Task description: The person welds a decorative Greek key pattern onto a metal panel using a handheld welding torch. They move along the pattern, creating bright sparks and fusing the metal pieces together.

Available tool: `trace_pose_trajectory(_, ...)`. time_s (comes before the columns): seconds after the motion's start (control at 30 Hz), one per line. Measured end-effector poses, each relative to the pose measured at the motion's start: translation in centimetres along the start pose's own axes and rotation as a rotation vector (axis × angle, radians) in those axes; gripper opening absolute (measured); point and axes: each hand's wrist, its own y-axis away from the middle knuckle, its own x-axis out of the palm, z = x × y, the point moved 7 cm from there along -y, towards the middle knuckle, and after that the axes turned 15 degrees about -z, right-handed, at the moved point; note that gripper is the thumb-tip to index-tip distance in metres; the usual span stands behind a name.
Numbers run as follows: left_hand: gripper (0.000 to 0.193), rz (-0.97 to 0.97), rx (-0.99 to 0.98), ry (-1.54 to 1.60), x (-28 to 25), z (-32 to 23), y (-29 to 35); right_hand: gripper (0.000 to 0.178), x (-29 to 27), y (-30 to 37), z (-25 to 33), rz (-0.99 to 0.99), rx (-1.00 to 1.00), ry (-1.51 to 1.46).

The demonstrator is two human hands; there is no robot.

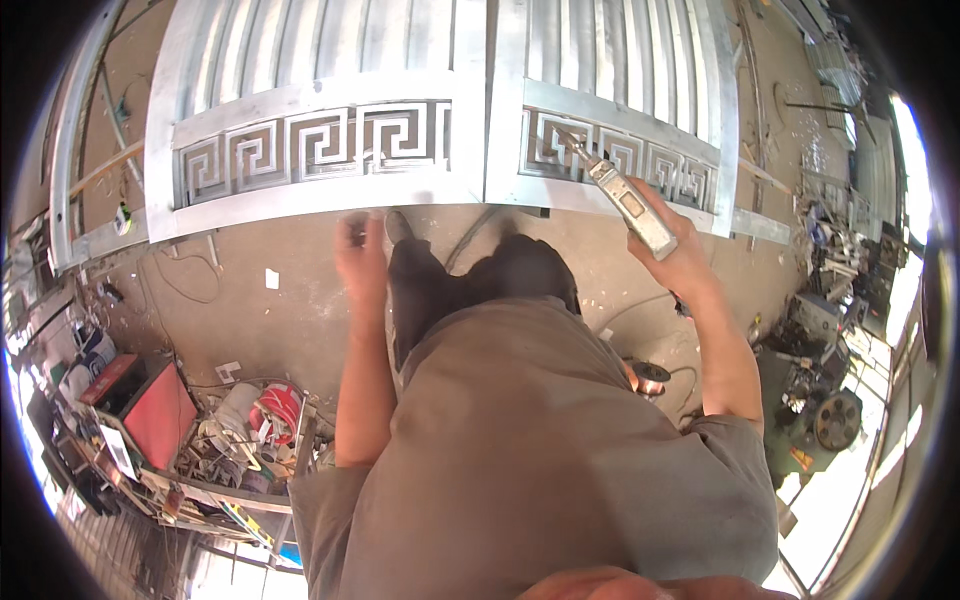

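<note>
My right hand [672,240] grips a long grey handheld tool [635,212] with a slim pointed tip, much like a die grinder. The tip reaches over the right-hand metal panel [622,110], at its square spiral lattice; I cannot tell whether it touches. My left hand [362,255] hangs near the front edge of the left-hand metal panel [310,198], its fingers smeared by motion. Both panels are silvery, with upright ribs beyond a lattice band, and they lie side by side with a narrow gap.
To the left stands a red box-shaped machine [160,412] beside a red bucket [278,412] and heaped clutter. A wire spool [650,378] sits to my right, near loose cables. Farther right is a dark wheel or pulley [838,420] among metal parts. My shoe [398,228] is close to the panel edge.
</note>
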Motion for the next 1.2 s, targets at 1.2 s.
trace_pose_trajectory(1.2, 0.025, -0.292, 0.870, -0.464, 4.9, -5.1, -6.7, 0.095, 16.9, -8.6, 14.5, 0.124, -0.534, 0.269)
